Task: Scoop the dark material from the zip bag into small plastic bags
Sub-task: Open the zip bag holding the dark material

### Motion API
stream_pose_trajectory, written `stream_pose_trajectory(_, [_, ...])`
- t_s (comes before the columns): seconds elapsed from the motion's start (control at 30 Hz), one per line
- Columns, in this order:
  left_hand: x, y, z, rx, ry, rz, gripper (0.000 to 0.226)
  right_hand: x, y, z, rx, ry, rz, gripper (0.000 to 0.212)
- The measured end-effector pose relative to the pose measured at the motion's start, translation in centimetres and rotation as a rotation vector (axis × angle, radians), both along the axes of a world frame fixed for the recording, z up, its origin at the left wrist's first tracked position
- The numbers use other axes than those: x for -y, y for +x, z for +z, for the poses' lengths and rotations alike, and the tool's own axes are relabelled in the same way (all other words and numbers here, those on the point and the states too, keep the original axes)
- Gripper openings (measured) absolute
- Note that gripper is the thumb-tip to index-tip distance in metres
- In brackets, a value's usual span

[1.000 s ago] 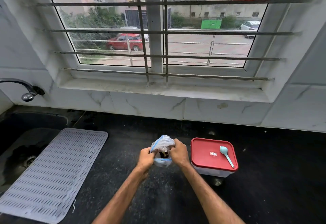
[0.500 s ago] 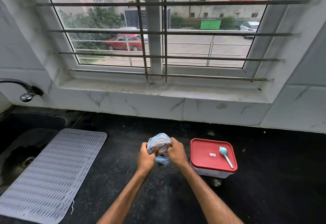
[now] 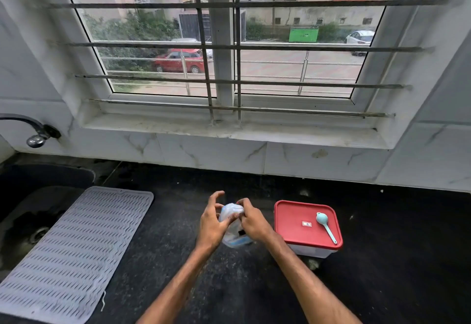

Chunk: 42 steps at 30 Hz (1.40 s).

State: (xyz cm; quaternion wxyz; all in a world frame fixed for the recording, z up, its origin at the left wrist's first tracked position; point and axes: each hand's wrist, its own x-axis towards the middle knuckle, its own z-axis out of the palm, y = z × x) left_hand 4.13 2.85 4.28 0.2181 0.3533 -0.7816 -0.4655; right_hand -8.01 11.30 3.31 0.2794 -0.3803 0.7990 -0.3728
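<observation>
Although a small white-and-red label (image 3: pixel 306 224) sits at the centre of the red plastic lid (image 3: pixel 295 224) of the white rectangular container (image 3: pixel 309 251), its writing is too small to read. A pale blue plastic scoop (image 3: pixel 326 226) lies on that lid. Just left of the container, above the black speckled table (image 3: pixel 382 260), a crumpled clear zip bag with a blue seal strip (image 3: pixel 233 234) shows a dark patch inside. The left hand (image 3: pixel 212 224) grips the bag's left side with thumb across it, upper fingers spread loose. The right hand (image 3: pixel 252 221) is closed on its top. A grey ribbed mat (image 3: pixel 71 249) lies well apart, beside the sink (image 3: pixel 23 224).
</observation>
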Motion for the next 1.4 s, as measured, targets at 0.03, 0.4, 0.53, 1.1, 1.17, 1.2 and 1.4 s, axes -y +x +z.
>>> stream_pose_trajectory(0.03, [0.1,-0.3,0.2,0.067,-0.055,-0.01,0.03,0.0,0.1,-0.2,-0.014,0.008,0.031,0.033])
stream_pose_trajectory(0.4, [-0.7,-1.1,0.5,0.046,0.199,0.25,0.033,-0.8,1.8,-2.4,-0.154,0.0,-0.323,0.007])
stream_pose_trajectory(0.53, [-0.2,0.2,-0.9,0.361,-0.093,-0.05,0.034,-0.2,0.7,-3.5,0.327,-0.194,-0.501,0.027])
stream_pose_trajectory(1.1, [-0.2,-0.9,0.0,0.161,0.236,0.214,0.015,-1.3,1.5,-2.0,0.008,0.029,-0.046,0.032])
stream_pose_trajectory(1.17, [-0.1,-0.6,-0.3,0.235,0.168,0.077,0.01,-1.1,1.3,-2.5,-0.005,0.04,-0.136,0.031])
stream_pose_trajectory(1.2, [-0.1,-0.5,-0.3,0.241,0.154,0.035,0.01,-0.9,1.3,-2.6,-0.003,0.055,-0.174,0.031])
stream_pose_trajectory(1.4, [0.2,0.2,-0.1,0.268,0.016,-0.014,0.014,-0.4,1.8,-2.4,-0.008,0.172,-0.312,0.028])
